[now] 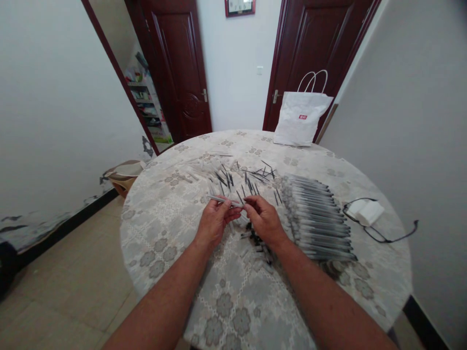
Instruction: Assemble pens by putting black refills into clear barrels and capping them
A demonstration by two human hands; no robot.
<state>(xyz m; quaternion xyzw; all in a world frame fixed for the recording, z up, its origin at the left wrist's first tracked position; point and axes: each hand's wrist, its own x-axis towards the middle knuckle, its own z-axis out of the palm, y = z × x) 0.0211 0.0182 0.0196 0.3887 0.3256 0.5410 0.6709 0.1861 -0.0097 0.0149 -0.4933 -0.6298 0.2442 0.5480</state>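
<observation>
My left hand (215, 219) is closed around a slim, clear-and-grey pen (219, 198), which points left over the middle of the table. At the pen's right end, the thumb and fingers of my right hand (265, 218) are pinched together; any small part between them is hidden. Just beyond my hands lie loose dark refills (226, 179) and pale clear barrels (188, 171). Small black pieces (255, 237) and short clear caps (251, 260) are scattered between my forearms. To the right of my right hand, many pens (317, 216) lie side by side in a stacked row.
A round table (156, 228) with a flowered cloth carries everything. Black-framed glasses (383, 239) and folded white tissue (367, 212) rest near its right edge. At the back stands a white paper bag (302, 119). A brown-and-beige bag (124, 175) sits beyond the left edge.
</observation>
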